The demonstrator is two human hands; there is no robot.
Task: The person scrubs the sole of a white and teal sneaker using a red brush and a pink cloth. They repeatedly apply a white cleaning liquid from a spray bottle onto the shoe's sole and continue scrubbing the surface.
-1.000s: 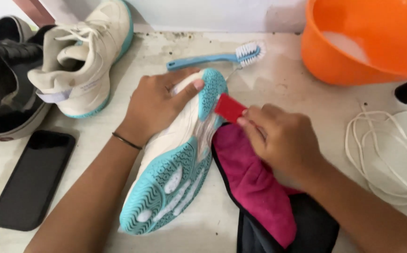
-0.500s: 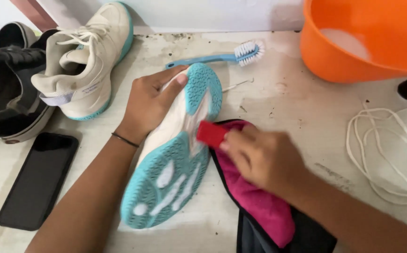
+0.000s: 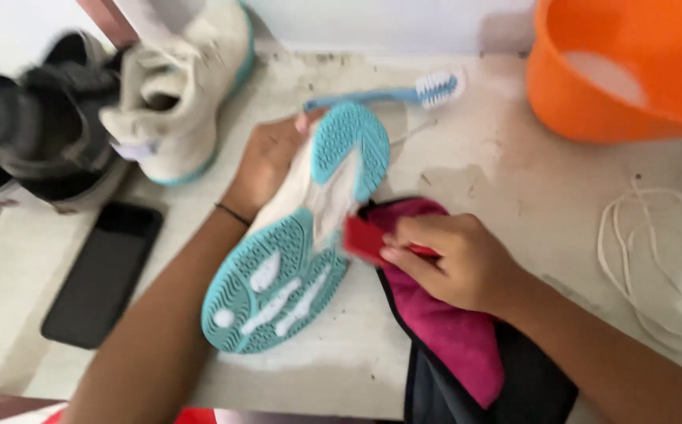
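Stained pale tabletop (image 3: 467, 173), left hand (image 3: 266, 161) grip holding upturned sneaker (image 3: 302, 235), right hand (image 3: 455, 259) grip pinching red pad (image 3: 363, 238) against its side

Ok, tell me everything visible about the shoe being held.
The shoe is a white sneaker tipped so its teal, grooved rubber sole with pale patches faces up, toe toward the back. The left hand grips its far end; the right hand presses a small red piece against its white side. Its heel end rests on the table.
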